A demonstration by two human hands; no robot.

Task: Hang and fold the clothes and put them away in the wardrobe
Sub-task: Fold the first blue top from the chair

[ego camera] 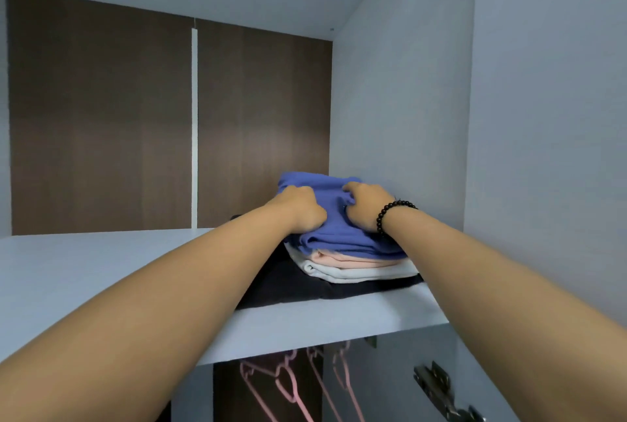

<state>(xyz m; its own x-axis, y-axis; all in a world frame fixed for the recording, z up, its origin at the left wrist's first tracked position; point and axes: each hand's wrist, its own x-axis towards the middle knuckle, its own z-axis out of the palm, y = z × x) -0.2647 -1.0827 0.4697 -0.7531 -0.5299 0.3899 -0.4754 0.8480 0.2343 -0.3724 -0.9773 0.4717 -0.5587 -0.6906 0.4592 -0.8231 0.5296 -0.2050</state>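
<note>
A folded blue garment (334, 238) lies on top of a stack at the right end of the wardrobe shelf (84, 272). Under it are a folded pink garment (353, 260), a folded white one (359, 273) and a dark one (305, 286) at the bottom. My left hand (302, 209) grips the blue garment at its left side with curled fingers. My right hand (364, 203), with a black bead bracelet on the wrist, grips it at the right side. Both arms reach out over the shelf's front edge.
The stack sits close to the wardrobe's right side wall (400, 116). A brown back panel (101, 116) closes the compartment. Pink hangers (288, 384) hang below the shelf. Metal hinges (437, 387) sit on the right side panel.
</note>
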